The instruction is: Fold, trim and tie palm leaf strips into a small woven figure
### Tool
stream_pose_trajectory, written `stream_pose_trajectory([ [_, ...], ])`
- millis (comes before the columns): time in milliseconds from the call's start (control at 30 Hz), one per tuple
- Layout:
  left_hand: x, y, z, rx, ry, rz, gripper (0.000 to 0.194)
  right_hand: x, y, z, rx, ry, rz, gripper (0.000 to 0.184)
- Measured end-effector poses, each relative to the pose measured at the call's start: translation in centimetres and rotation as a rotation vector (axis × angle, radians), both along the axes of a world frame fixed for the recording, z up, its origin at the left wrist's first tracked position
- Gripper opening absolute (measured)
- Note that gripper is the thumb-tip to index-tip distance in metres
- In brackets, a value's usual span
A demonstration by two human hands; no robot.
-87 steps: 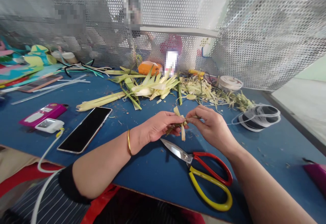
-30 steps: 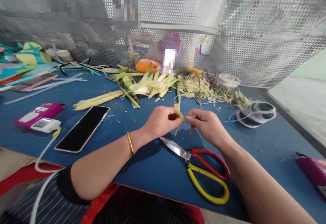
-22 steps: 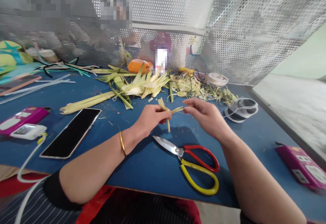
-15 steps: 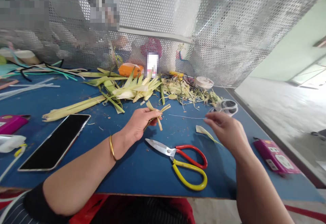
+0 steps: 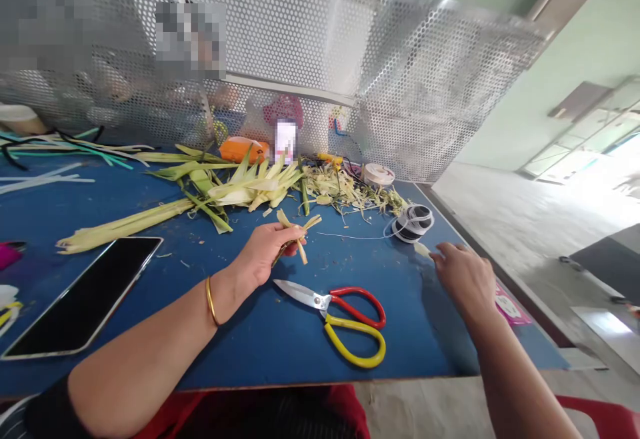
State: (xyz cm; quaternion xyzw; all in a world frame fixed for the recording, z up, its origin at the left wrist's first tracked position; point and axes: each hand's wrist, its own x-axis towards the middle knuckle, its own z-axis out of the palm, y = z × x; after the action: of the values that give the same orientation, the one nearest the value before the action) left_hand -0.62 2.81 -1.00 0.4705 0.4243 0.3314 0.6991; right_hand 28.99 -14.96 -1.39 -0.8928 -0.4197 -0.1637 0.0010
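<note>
My left hand (image 5: 267, 249) is closed, pinching folded strips of pale corn husk (image 5: 300, 242) that cross and stick out past the thumb. A thin white thread (image 5: 350, 236) runs from near these strips to a spool of thread (image 5: 414, 224) on the table. To the right of the spool, my right hand (image 5: 463, 279) is closed, with a small pale husk piece (image 5: 424, 250) at its fingertips. Scissors (image 5: 325, 302) with one red and one yellow handle lie between my forearms, blades slightly apart.
Corn husks (image 5: 250, 186) and shredded husk bits (image 5: 340, 189) line the back of the blue table (image 5: 240, 352). A phone (image 5: 85, 299) lies at left. An orange packet (image 5: 245, 149) and white tape roll (image 5: 379, 174) stand before the perforated metal screen (image 5: 300, 32).
My right hand has let go of the thread and moved right, carrying the husk piece off its spot on the table. The view has turned right. My left hand keeps its hold.
</note>
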Motion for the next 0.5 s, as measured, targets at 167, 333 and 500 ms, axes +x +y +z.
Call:
stream_pose_trajectory([
  [167,0.1,0.0,0.0,-0.021,-0.007,0.006,0.012,-6.1,-1.3,-0.3,0.084,0.373,0.49,0.029],
  [333,0.0,0.0,-0.1,-0.03,-0.023,0.002,0.012,-13.8,-1.4,-1.0,-0.177,0.493,0.688,0.056],
  [500,-0.1,0.1,0.2,-0.035,-0.038,0.018,0.012,-14.1,-0.5,-1.4,-0.279,0.501,0.691,0.075],
])
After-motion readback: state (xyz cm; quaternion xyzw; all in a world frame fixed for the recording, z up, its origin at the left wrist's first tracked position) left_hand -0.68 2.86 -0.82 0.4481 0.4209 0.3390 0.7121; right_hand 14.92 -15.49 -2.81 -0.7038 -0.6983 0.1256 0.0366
